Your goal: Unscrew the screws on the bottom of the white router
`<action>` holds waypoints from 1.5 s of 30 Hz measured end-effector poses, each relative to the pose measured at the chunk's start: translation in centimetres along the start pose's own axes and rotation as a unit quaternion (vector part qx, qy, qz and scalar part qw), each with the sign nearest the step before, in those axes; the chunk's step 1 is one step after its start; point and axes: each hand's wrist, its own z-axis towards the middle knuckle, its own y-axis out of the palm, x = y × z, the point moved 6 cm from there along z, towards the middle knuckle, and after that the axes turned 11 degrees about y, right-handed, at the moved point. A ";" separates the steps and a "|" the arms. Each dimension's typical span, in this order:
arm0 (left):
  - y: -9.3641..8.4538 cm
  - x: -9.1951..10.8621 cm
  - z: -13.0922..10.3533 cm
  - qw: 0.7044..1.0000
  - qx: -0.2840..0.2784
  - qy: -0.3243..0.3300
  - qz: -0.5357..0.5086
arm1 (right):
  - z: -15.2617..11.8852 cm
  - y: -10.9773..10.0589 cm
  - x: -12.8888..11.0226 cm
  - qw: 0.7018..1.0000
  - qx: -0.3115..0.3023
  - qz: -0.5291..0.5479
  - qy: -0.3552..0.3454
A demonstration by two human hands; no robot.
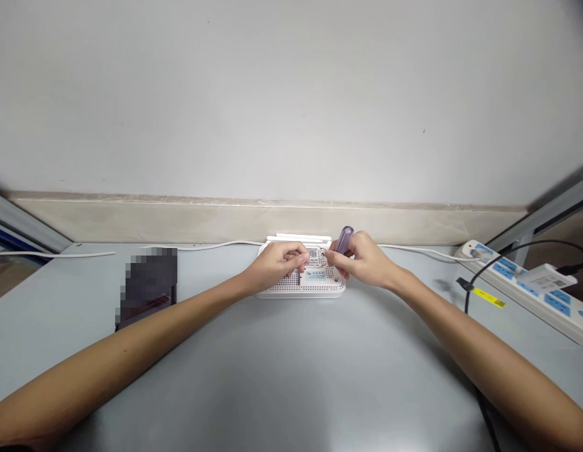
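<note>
A white Wi-Fi router (323,289) lies on the table near the wall, its perforated, labelled face up and its antennas at the back edge. My right hand (361,257) is closed around a screwdriver (344,239) with a translucent purple handle, over the router's right side. The handle tilts up and to the right; the tip is too small to make out. Over the left part of the router, my left hand (282,260) is closed with thumb and fingers pinched together. Whatever it may pinch is too small to name.
A dark pixelated object (150,285) lies on the grey table (253,376) at left. At right stands a white power strip (521,279) with blue sockets, a plugged-in adapter (548,278) and a black cable (467,301). A white cable (216,245) runs along the wall (291,113).
</note>
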 end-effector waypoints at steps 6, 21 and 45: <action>0.0 0.2 -0.1 1.000 0.000 0.002 -0.004 | 0.0 0.0 0.0 1.000 -0.005 -0.003 -0.002; -0.1 0.0 -0.1 1.000 0.002 -0.003 -0.006 | 0.1 -0.5 0.2 1.000 0.007 -0.012 0.007; 0.0 0.1 -0.1 1.000 0.003 0.000 -0.002 | 0.2 -0.8 0.3 1.000 0.015 -0.011 0.014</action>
